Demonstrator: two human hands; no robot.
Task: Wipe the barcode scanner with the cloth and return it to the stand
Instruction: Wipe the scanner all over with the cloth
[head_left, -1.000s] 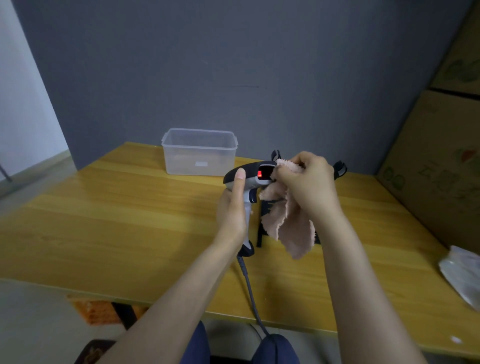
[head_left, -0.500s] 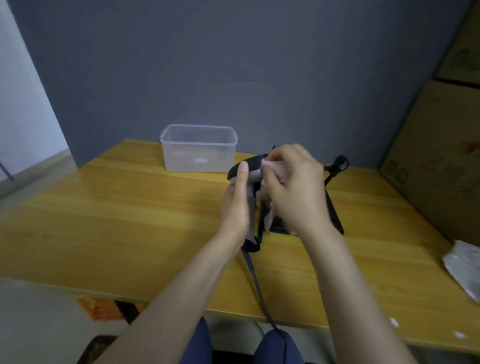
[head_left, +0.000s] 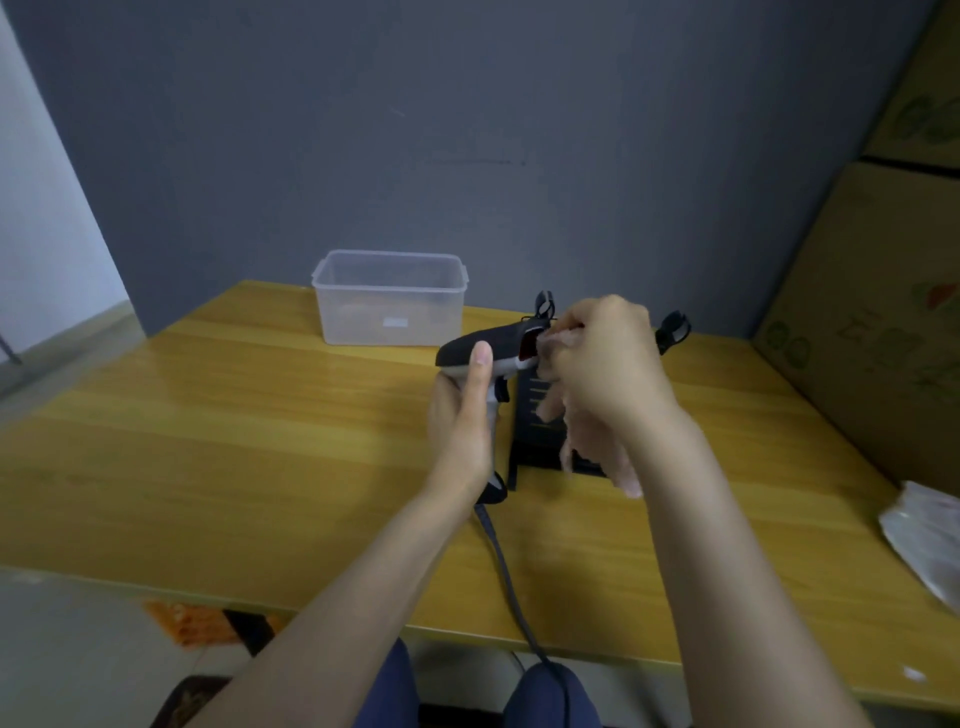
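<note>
Wooden bench (head_left: 218, 441), frame centre: left hand (head_left: 462, 415) wrapped round scanner (head_left: 485, 345) grip, right hand (head_left: 608, 369) pinching cloth (head_left: 587, 441) against its lit nose, above stand (head_left: 535, 415).

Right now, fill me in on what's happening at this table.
A person is cleaning a barcode scanner. The left hand grips its handle and holds it up over the wooden table, while the right hand presses a pink cloth against the scanner's front end. The black stand sits just behind, unoccupied. A clear plastic tub stands farther back.
</note>
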